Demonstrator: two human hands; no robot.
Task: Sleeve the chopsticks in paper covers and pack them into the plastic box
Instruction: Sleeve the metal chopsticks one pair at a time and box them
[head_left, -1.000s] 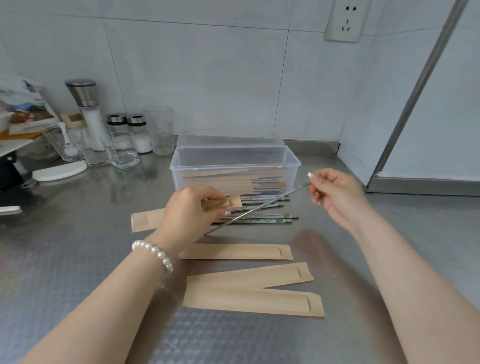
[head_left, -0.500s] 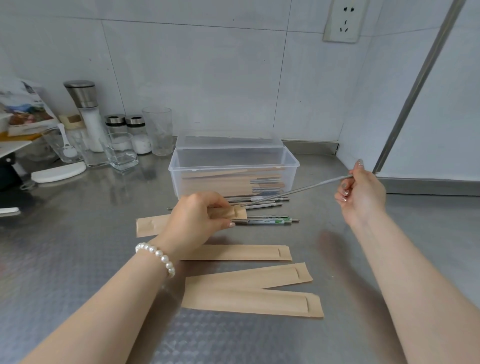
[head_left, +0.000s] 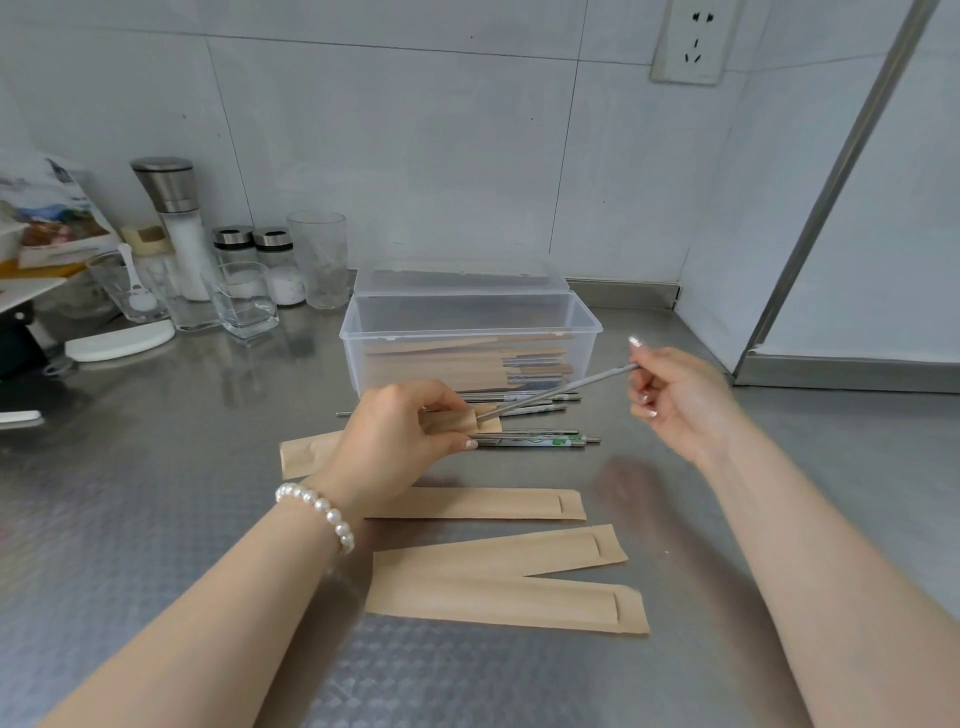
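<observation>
My left hand (head_left: 400, 436) pinches the open end of a brown paper cover (head_left: 304, 453) lying on the steel counter. My right hand (head_left: 675, 397) holds a metal chopstick (head_left: 558, 391) by its far end, its tip at the mouth of that cover. More metal chopsticks (head_left: 535, 441) lie loose just behind my left hand. Three empty paper covers (head_left: 498, 582) lie flat in front of me. The clear plastic box (head_left: 467, 332) stands behind, open, holding several sleeved chopsticks.
Its clear lid (head_left: 460, 275) rests behind the box against the wall. A salt grinder (head_left: 174, 218), small jars and glasses (head_left: 244, 299) crowd the back left. A white dish (head_left: 119, 340) lies left. A wall corner and metal frame (head_left: 831, 192) bound the right.
My right hand swung right, drawing the chopstick back, then came back left. The chopstick's tip now sits at the cover's opening. My left hand stayed on the cover.
</observation>
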